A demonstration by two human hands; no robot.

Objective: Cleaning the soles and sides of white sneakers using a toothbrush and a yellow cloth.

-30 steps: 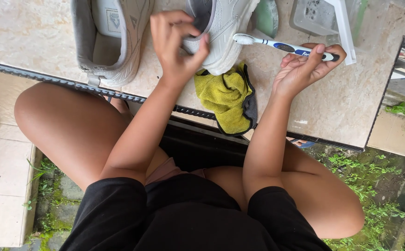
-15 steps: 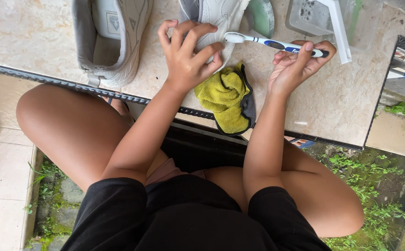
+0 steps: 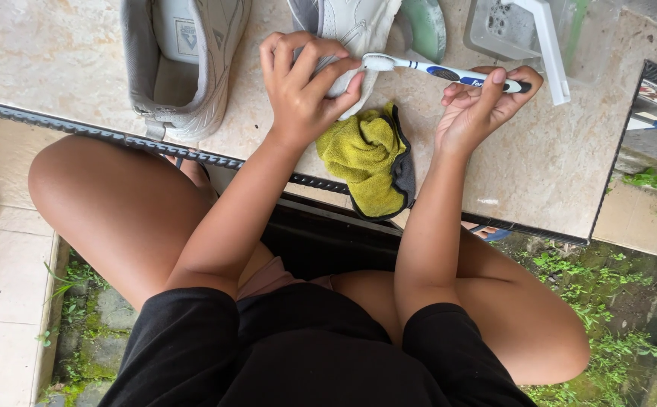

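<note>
On the tiled ledge, left hand (image 3: 306, 87) clamps the white shoe (image 3: 347, 34) steady, fingers wrapped over it; right hand (image 3: 479, 105) pinches the toothbrush (image 3: 441, 72), bristles against the shoe, scrubbing beside the cloth (image 3: 366, 154).

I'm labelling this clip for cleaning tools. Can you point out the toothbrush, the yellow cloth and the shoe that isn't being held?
toothbrush (image 3: 449, 73): head view, middle of its handle.
yellow cloth (image 3: 360, 154): head view, centre of the crumpled folds.
shoe lying apart (image 3: 215, 68): head view, its grey side wall.
</note>
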